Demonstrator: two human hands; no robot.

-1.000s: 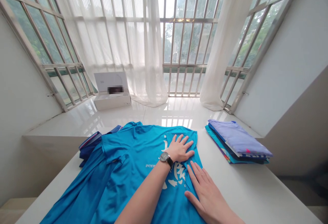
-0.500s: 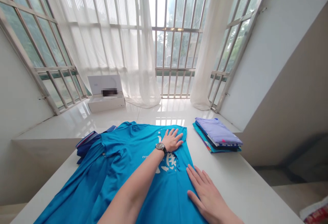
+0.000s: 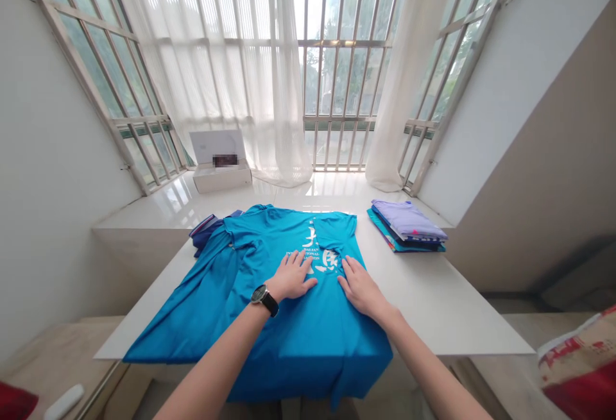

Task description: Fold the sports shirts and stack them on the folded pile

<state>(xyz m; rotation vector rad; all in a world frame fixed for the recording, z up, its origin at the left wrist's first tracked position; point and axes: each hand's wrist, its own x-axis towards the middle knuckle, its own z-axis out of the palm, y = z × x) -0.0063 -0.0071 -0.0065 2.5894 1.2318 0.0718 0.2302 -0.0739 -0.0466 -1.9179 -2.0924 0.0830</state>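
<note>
A blue T-shirt [image 3: 269,247] with white lettering lies spread on the white table [image 3: 433,304], its right side folded inward over part of the print. Its lower end hangs over the table's near edge. My left hand [image 3: 291,276], with a black-strapped watch on the wrist, rests flat on the shirt beside the lettering, fingers spread. On the folded right part, my right hand [image 3: 360,285] lies with its fingers stretched out on the fabric. Wrinkles and loose folds run down the shirt's left side.
A stack of folded clothes [image 3: 409,224], lilac on top, sits at the table's right. Dark blue folded clothing [image 3: 206,234] is partly under the shirt at the left. An open white box [image 3: 221,179] stands on the window ledge [image 3: 149,211]. Sheer curtains [image 3: 283,118] hang behind.
My left hand has moved from the shirt's upper right toward its middle, nearer me. My right hand has moved onto the folded part. The view has shifted, showing the table's near edge.
</note>
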